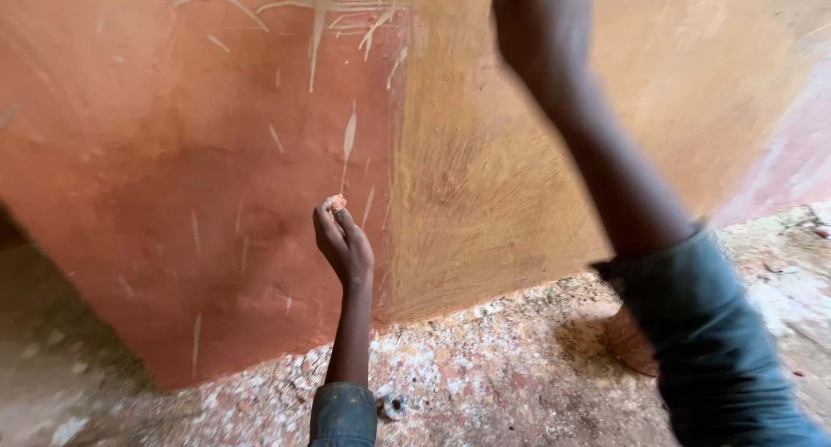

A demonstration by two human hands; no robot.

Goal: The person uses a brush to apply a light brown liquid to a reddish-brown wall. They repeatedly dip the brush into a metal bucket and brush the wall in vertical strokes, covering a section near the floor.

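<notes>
The left hand [344, 239] is raised against the wall [173, 153], fingers bunched together and pinched shut on a small pale orange lump [337, 203]. The lump sits right at the fingertips, poking out above them, and it looks to be touching or just short of the wall's surface; I cannot tell which. The wrist bends back, and the forearm runs straight down to a rolled blue-grey cuff [344, 415] at the bottom edge of the view.

The lump is over the reddish part of the wall, just left of the upright line where the red coat meets the ochre patch [485, 196]. The ochre patch is streaked with fine strokes fanning down and to the left. Pale straw-like flecks [349, 137] show in the red surface above and around the hand, thicker near the top.

The right arm [597, 144] crosses the right side of the view, blurred, reaching up and out past the top edge. Its hand is out of sight, so I cannot say what it holds or how it is set. Its sleeve [718, 352] is the same blue-grey cloth, pushed up past the elbow.

Below the wall the floor [502, 369] is rough and speckled white and pink. A small dark round thing [394, 405] lies on it just beside the left cuff, too small to make out.
</notes>
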